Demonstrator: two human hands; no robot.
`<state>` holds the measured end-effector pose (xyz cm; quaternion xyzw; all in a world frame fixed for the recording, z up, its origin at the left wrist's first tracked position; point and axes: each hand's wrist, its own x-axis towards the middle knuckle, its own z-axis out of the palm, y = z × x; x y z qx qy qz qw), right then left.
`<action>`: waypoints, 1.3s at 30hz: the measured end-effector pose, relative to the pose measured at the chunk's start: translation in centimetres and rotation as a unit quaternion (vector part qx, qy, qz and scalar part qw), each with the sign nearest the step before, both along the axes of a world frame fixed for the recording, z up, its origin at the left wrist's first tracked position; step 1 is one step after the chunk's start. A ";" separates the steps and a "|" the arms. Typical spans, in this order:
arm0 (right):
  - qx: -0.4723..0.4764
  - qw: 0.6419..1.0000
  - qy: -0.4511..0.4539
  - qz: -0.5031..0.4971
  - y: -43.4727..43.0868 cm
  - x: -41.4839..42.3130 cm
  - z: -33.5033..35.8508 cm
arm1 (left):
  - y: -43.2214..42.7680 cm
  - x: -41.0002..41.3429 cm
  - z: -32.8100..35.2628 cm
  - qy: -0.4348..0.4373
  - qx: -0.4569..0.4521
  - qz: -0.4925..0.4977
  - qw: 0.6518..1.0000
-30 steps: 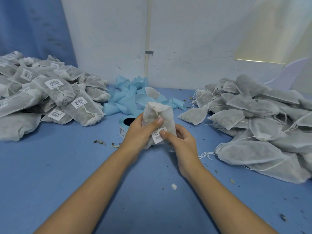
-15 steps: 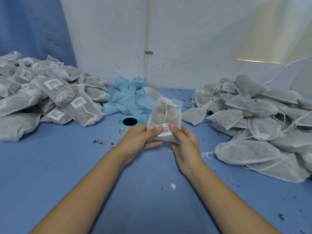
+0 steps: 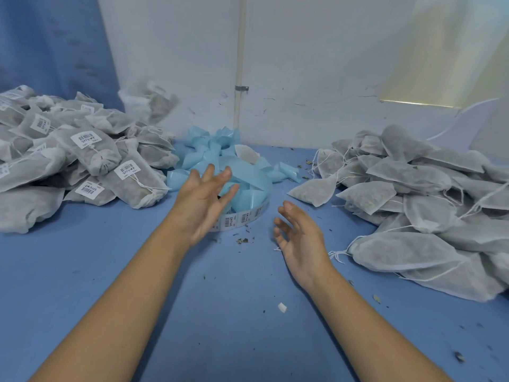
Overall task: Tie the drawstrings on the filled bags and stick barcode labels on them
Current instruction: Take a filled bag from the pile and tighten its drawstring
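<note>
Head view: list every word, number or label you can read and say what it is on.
Labelled bags, left pile: white stickers with a barcode and one line of characters, too blurred to read.
Label roll: barcodes and small print, too small to read.
Unlabelled bags, right pile: no text.
Nothing legible anywhere.

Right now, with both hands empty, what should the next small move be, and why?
Probably reach the right hand to the nearest bag in the unlabelled pile on the right. Both it and the left hand are open and hold nothing, a blurred bag is in the air over the labelled pile, and that near bag's drawstring lies loose.
</note>
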<state>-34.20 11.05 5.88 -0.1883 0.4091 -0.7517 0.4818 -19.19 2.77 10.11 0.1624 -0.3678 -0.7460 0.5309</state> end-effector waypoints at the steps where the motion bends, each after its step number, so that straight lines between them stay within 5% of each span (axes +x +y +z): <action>1: 0.000 1.000 0.002 0.000 -0.1 0.0 -0.1 | 0.1 -0.1 0.0 -0.037 -0.013 -0.006 0.999; 10: 0.021 0.995 0.016 -0.095 -1.8 -3.4 1.0 | 1.9 -2.2 -0.6 -0.218 -0.083 -0.039 0.972; 18: 0.059 0.992 -0.054 -0.101 -3.7 -6.5 1.1 | 2.5 -4.2 -1.0 -0.284 -0.121 -0.049 0.950; 30: -0.025 0.979 -0.100 -0.173 -1.1 -3.0 1.4 | 3.0 -4.4 -2.9 -0.282 0.031 -0.068 0.957; 39: 0.037 0.964 0.189 -0.184 0.4 -0.5 0.1 | 3.7 -4.5 -3.5 -0.247 0.072 -0.054 0.965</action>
